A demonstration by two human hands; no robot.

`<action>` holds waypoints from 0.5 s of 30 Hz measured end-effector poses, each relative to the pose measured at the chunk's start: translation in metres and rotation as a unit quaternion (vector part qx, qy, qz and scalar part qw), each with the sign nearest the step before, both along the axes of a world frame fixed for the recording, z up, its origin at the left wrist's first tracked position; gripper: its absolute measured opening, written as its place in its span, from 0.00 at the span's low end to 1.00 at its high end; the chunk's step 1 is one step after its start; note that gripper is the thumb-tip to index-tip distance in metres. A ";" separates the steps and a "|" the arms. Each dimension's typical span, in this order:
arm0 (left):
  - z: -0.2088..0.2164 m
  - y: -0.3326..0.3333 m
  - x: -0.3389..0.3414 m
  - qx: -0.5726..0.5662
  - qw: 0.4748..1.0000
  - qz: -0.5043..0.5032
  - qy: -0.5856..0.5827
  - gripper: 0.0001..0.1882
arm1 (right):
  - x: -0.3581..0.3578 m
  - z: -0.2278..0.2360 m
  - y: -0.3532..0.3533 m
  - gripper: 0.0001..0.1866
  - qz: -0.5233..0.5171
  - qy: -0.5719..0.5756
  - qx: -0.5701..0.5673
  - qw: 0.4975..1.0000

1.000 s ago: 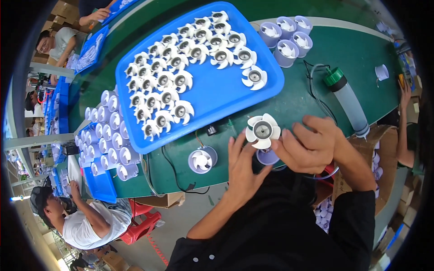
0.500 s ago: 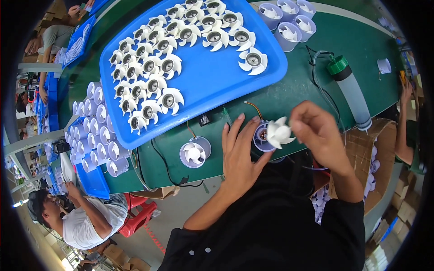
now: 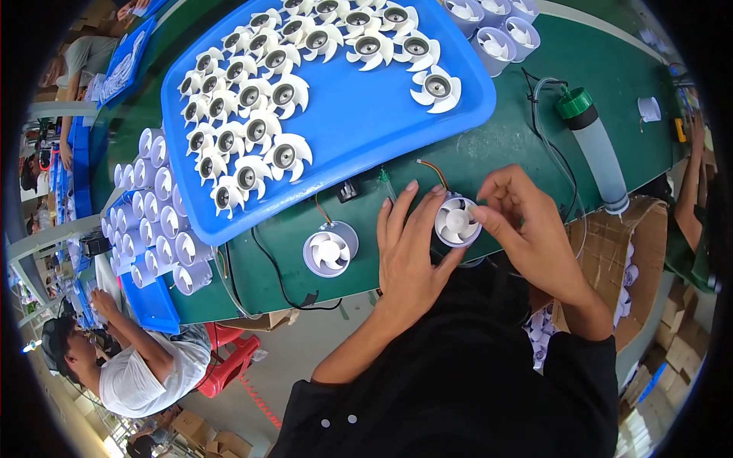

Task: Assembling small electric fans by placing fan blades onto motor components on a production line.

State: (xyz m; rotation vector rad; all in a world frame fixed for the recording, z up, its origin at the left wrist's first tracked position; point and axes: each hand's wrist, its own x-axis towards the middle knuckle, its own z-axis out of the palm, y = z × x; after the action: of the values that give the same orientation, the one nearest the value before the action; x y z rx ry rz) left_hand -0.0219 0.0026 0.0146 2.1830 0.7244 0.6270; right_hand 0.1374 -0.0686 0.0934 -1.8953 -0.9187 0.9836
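A round white fan housing (image 3: 440,241) stands at the table's near edge. Inside it sits a white fan impeller (image 3: 457,220), blades facing up, and a short wire lead (image 3: 434,171) sticks out behind. My left hand (image 3: 408,259) steadies the housing from the left, with its long fingers along the side and the thumb below. At the right rim is my right hand (image 3: 523,229), fingers curled but apart, the thumb tip close to the impeller; nothing shows between them. Another housing with its impeller, a small fan (image 3: 330,250), stands left of my left hand.
A blue tray (image 3: 343,164) of several impellers lies ahead. Assembled fans (image 3: 156,221) are grouped at left, more fans (image 3: 504,38) at far right. A green-capped dispensing tube (image 3: 599,156) lies right, above a cardboard box (image 3: 626,267). Black cable (image 3: 284,286) crosses the front. A co-worker (image 3: 145,366) sits lower left.
The impeller, held tilted over the housing by my right hand before, now sits inside it. My right hand's fingers have come away from it; the left hand stays at the housing.
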 end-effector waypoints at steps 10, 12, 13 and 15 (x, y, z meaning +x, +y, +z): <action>-0.008 -0.003 -0.003 0.001 1.000 0.003 -0.008 0.38 | -0.003 -0.003 0.000 0.06 0.127 -0.136 0.067 0.980; -0.005 -0.003 -0.002 0.005 1.000 -0.005 -0.016 0.38 | -0.001 -0.001 -0.001 0.05 0.133 -0.157 0.080 0.975; 0.000 -0.003 -0.001 0.007 1.000 0.004 -0.019 0.38 | -0.001 0.003 -0.002 0.05 0.135 -0.180 0.095 0.970; 0.001 -0.002 -0.002 0.015 1.000 0.000 -0.013 0.39 | 0.000 0.000 0.002 0.04 0.162 -0.245 0.088 0.952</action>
State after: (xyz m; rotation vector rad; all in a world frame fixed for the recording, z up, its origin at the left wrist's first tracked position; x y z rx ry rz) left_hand -0.0236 0.0005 0.0158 2.1982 0.7051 0.6685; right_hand 0.1371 -0.0663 0.0935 -1.9015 -1.5922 0.5833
